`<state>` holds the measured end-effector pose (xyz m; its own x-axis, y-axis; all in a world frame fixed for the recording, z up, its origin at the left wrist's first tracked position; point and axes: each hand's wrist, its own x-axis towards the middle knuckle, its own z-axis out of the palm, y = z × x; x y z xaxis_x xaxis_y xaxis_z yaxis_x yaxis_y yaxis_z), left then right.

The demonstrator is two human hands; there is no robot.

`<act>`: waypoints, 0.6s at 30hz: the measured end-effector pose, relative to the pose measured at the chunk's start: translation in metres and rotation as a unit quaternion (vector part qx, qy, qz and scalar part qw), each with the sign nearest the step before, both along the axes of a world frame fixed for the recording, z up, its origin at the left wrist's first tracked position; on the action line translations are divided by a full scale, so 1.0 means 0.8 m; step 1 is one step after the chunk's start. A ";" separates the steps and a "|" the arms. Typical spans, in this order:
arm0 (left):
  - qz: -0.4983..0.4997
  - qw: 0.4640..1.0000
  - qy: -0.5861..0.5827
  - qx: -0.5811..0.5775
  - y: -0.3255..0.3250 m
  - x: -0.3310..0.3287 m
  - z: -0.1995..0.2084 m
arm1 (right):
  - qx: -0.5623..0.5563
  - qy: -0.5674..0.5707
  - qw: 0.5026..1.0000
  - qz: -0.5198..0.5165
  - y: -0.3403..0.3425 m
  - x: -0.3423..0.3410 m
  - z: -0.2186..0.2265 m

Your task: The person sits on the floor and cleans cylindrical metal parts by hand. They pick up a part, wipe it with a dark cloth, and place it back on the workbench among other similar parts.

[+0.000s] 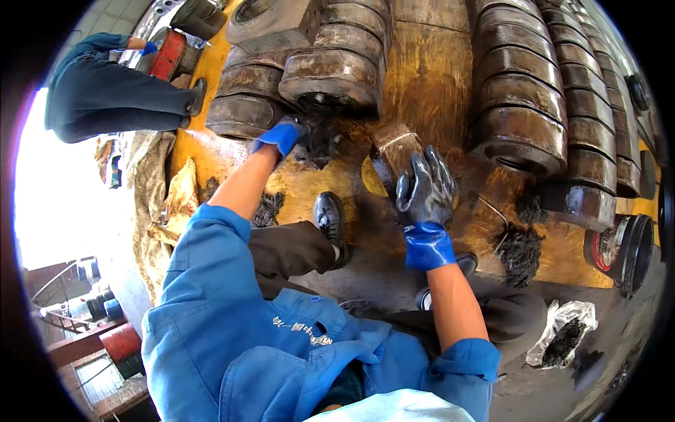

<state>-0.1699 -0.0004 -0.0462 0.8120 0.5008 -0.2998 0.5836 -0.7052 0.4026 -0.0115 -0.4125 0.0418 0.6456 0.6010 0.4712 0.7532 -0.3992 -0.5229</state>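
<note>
My left hand (290, 135), in a blue glove with blackened fingers, reaches to the foot of the ring rows. It is closed on a black, shaggy clump (320, 144), which partly hides its fingers. A brown, oily metal ring (395, 146) sits tilted on the stained yellow surface (422, 77), between the rows. Against its right side rests my right hand (427, 186), its blue glove coated in wet black. These fingers are stretched out, with the thumb apart from them. Where the right palm meets the ring is hidden.
Rows of heavy metal rings (520, 133) lie right and at far left (330, 77); a thick block (271, 24) tops the left ones. Black fibre (522, 254) and an open round tin (629, 253) are on the right. Another person (119, 95) bends over at upper left.
</note>
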 end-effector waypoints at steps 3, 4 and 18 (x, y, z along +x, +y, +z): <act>0.122 0.948 -0.083 -0.281 0.008 -0.010 0.067 | 0.016 0.001 1.000 -0.003 -0.002 -0.002 0.004; 0.163 0.915 -0.115 -0.350 0.000 -0.006 0.092 | 0.017 -0.002 1.000 -0.007 -0.002 -0.003 0.006; 0.132 0.658 -0.392 -0.630 -0.293 0.077 0.306 | 0.343 0.318 0.883 0.037 -0.035 0.042 -0.038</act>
<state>-0.1081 -0.2345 0.1986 0.8991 0.4100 -0.1534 -0.1154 0.5599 0.8205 0.0224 -0.4406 0.0113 0.8813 0.3678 0.2967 0.2305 0.2136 -0.9493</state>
